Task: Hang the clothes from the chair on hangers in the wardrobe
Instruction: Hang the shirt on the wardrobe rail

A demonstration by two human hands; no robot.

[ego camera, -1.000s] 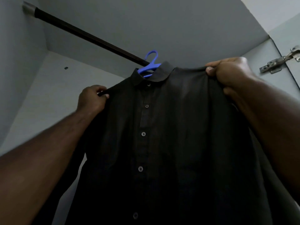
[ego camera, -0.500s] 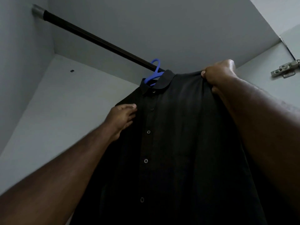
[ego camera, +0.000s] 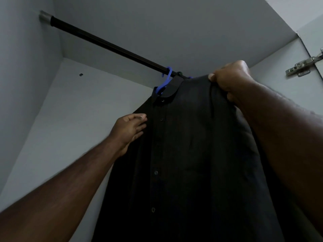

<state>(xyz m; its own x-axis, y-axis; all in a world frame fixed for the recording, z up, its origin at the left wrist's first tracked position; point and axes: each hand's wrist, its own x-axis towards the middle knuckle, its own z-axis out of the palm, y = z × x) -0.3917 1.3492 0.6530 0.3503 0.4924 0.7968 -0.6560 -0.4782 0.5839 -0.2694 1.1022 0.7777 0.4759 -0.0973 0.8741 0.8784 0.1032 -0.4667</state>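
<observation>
Head view, looking up into the wardrobe interior (ego camera: 97,109): a dark hanging rail (ego camera: 108,45) runs from a metal end socket (ego camera: 45,16) on the side wall toward the right, and serves as the reference for all positions below. A blue hanger (ego camera: 165,80) has its hook over the rail near the rail's visible right end. A black button-front shirt (ego camera: 183,154) is on this hanger and hangs directly below the rail, collar uppermost just under the hook, button placket running down the front; its lower edge is out of frame. The right hand (ego camera: 230,79) is just below the rail's right end, fingers and thumb curled and clamped on the shirt's shoulder fabric. The left hand (ego camera: 130,130) is lower, below and to the left of the hook, fingers extended and relaxed, fingertips (ego camera: 142,119) touching the front of the shirt beside the placket without gripping it. The two hands are well apart, one at each side of the collar. A small dark mark (ego camera: 81,74) sits on the wardrobe wall panel below the rail's midsection. A metal door hinge (ego camera: 304,66) is mounted far to the right of the rail, beyond the right hand.
</observation>
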